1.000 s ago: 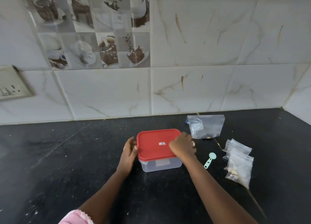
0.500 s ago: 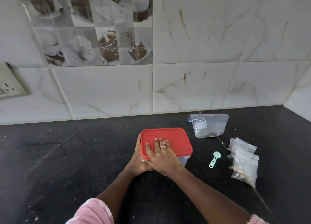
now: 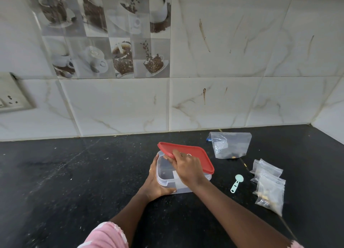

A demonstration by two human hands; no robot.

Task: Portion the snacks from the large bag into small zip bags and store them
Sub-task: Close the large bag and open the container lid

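A clear plastic container (image 3: 164,171) stands on the black counter (image 3: 74,173). Its red lid (image 3: 193,154) is tilted, raised at the left side and still resting on the right rim. My right hand (image 3: 186,165) grips the lid's near left edge. My left hand (image 3: 156,180) wraps the container's left front corner and holds it down. The large clear bag (image 3: 230,144), nearly empty, lies behind and to the right. Several small zip bags (image 3: 268,184) with snacks lie in a pile at the right.
A pale green measuring scoop (image 3: 236,182) lies between the container and the small bags. A tiled wall (image 3: 204,98) runs along the counter's back, with a socket plate (image 3: 11,96) at the left. Another wall closes the far right corner.
The lid was flat on the container with both hands pressed at its front edge. Now its left side is lifted by my right hand, showing the inside; my left hand holds the container's corner.
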